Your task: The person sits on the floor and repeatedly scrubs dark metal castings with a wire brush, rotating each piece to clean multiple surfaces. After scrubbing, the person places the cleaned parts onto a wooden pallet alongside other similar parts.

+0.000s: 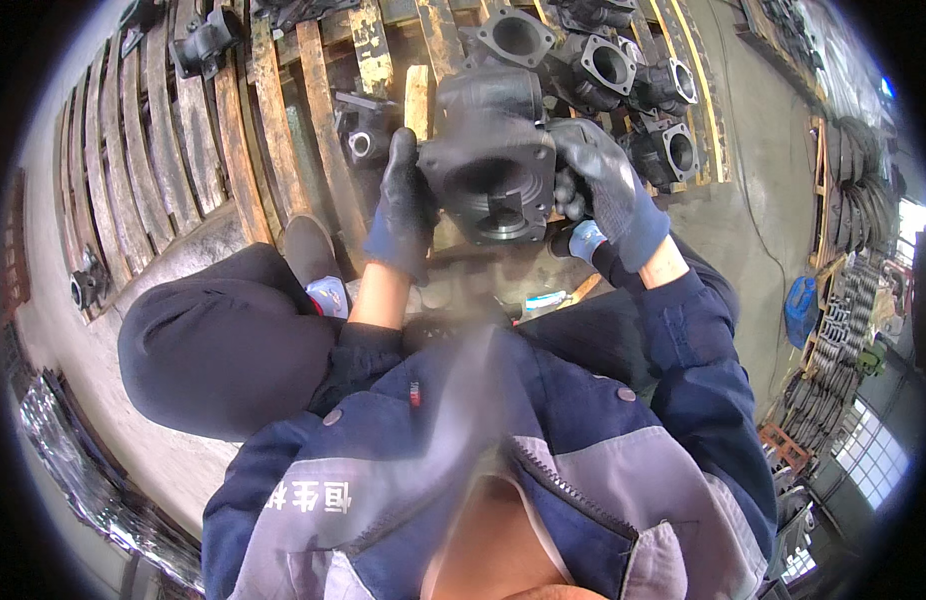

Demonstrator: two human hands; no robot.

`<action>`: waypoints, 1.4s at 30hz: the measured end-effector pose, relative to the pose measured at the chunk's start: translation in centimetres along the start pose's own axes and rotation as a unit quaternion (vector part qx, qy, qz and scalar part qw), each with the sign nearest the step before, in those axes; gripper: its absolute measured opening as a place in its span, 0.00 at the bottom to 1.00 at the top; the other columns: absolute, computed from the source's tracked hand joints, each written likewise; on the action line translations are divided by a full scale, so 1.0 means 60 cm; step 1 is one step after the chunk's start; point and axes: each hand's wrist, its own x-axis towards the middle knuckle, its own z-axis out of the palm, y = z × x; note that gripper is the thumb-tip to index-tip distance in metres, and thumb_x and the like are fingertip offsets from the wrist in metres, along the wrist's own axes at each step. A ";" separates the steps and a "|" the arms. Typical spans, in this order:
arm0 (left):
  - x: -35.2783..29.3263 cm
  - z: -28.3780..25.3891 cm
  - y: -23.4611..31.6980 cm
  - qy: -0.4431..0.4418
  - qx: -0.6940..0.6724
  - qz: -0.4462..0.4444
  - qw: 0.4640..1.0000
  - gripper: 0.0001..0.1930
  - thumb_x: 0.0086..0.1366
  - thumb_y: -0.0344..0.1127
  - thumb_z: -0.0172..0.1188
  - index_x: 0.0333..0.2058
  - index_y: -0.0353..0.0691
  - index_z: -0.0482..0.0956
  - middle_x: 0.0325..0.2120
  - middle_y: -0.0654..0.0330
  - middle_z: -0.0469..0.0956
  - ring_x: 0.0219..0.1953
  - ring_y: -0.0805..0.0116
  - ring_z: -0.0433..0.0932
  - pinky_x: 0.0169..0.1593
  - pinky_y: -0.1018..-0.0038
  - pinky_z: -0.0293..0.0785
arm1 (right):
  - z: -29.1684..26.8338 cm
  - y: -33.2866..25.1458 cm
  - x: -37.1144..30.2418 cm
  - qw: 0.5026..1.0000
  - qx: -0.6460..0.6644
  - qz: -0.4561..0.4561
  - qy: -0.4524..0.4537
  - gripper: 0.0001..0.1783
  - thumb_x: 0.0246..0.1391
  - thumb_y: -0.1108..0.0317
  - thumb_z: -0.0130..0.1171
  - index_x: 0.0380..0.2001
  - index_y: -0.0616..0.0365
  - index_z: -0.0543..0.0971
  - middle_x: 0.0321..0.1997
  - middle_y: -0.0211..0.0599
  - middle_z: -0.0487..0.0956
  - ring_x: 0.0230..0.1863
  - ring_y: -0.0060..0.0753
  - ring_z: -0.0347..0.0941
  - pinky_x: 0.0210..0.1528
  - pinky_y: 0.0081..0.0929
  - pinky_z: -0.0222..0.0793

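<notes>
A large black cast-metal housing (483,148) is held up in front of me, above the pallet edge and my lap. Its square flange with corner bolt holes faces me, and a round bore opens in its middle. My left hand (404,195), in a dark coated glove with a blue cuff, is pressed against the casting's left side. On the right side, my gloved right hand (605,180) grips it with fingers curled at the flange edge. The fingertips behind the casting are partly hidden.
Wooden pallets (188,130) lie ahead and to the left. More castings (606,67) with flanged openings stand at the far right, and a smaller one (363,140) sits left of my hands. A blue bin (801,310) and stacked metal parts (851,180) line the right.
</notes>
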 end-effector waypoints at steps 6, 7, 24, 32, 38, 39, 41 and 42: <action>0.013 -0.039 -0.003 -0.002 0.074 -0.095 0.993 0.37 0.60 0.76 0.49 0.43 0.45 0.79 0.33 0.63 0.79 0.33 0.67 0.77 0.41 0.69 0.75 | -0.011 0.053 0.042 0.965 0.180 0.162 0.104 0.17 0.62 0.50 0.53 0.44 0.49 0.77 0.24 0.22 0.70 0.20 0.20 0.64 0.23 0.28 0.66; 0.014 -0.054 -0.004 -0.043 0.030 -0.108 0.993 0.39 0.58 0.78 0.49 0.44 0.45 0.80 0.34 0.63 0.80 0.34 0.66 0.78 0.41 0.68 0.76 | -0.014 0.068 0.067 0.960 0.184 0.186 0.102 0.17 0.62 0.49 0.52 0.45 0.47 0.77 0.29 0.27 0.74 0.27 0.27 0.69 0.28 0.40 0.69; 0.084 -0.099 -0.116 0.013 0.123 -0.034 0.992 0.24 0.69 0.51 0.55 0.53 0.39 0.76 0.50 0.57 0.77 0.53 0.67 0.75 0.59 0.72 0.69 | -0.107 0.284 0.191 0.902 -0.409 -0.127 -0.050 0.30 0.36 0.61 0.69 0.43 0.67 0.77 0.46 0.61 0.77 0.50 0.59 0.75 0.53 0.44 0.71; 0.079 -0.069 -0.057 0.033 0.168 0.031 0.985 0.29 0.61 0.39 0.66 0.56 0.30 0.70 0.49 0.56 0.76 0.54 0.66 0.75 0.61 0.72 0.67 | -0.069 0.300 0.207 0.893 -0.432 -0.124 -0.027 0.39 0.36 0.67 0.70 0.57 0.61 0.70 0.50 0.52 0.78 0.54 0.50 0.74 0.56 0.38 0.71; 0.101 -0.050 -0.011 0.019 0.222 0.109 0.969 0.32 0.60 0.45 0.68 0.57 0.32 0.69 0.46 0.62 0.74 0.50 0.75 0.72 0.57 0.76 0.68 | -0.132 0.117 0.160 0.998 -0.044 0.008 -0.034 0.17 0.62 0.62 0.51 0.48 0.60 0.79 0.43 0.41 0.82 0.34 0.29 0.76 0.39 0.27 0.73; 0.097 -0.045 -0.007 0.034 0.247 0.106 0.963 0.31 0.61 0.46 0.67 0.57 0.36 0.70 0.44 0.64 0.75 0.49 0.74 0.73 0.53 0.77 0.69 | -0.146 0.094 0.146 0.998 0.011 0.039 0.050 0.16 0.62 0.63 0.50 0.45 0.61 0.80 0.36 0.38 0.80 0.29 0.24 0.72 0.34 0.23 0.70; 0.085 -0.033 -0.002 0.029 0.229 0.096 0.968 0.30 0.61 0.47 0.67 0.57 0.37 0.70 0.44 0.64 0.76 0.48 0.74 0.74 0.51 0.77 0.69 | -0.168 0.062 0.117 0.993 -0.008 0.035 0.108 0.14 0.62 0.64 0.51 0.43 0.60 0.81 0.32 0.35 0.78 0.26 0.24 0.71 0.31 0.21 0.69; 0.079 -0.027 0.000 0.027 0.219 0.095 0.971 0.29 0.62 0.47 0.66 0.56 0.38 0.71 0.43 0.64 0.76 0.48 0.74 0.74 0.51 0.77 0.70 | -0.169 0.055 0.109 0.984 -0.009 0.095 0.154 0.14 0.62 0.64 0.52 0.42 0.60 0.81 0.31 0.35 0.78 0.25 0.24 0.71 0.30 0.21 0.69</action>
